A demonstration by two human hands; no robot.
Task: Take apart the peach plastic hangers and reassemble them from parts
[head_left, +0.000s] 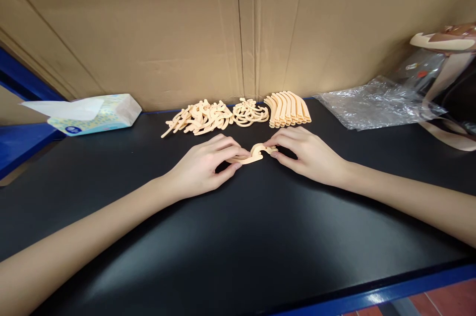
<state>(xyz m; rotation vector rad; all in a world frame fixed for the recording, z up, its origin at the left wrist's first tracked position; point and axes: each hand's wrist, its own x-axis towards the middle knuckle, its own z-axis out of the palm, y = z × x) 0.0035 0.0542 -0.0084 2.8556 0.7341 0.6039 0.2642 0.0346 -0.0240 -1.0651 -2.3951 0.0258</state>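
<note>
My left hand [208, 164] and my right hand [307, 152] meet at the middle of the black table [238, 236]. Both pinch the same small curved peach plastic piece [255, 153], the left at its flat end, the right at its hooked end. Just behind lie a loose heap of flat peach pieces [199, 117], a small pile of peach rings [250, 112] and a neat row of curved peach strips [288, 107].
A tissue pack [92, 112] lies at the back left. Crumpled clear plastic bags [375, 102] and a brown bag [449, 83] sit at the back right. A cardboard wall [238, 23] stands behind; the table has a blue front edge [390, 291].
</note>
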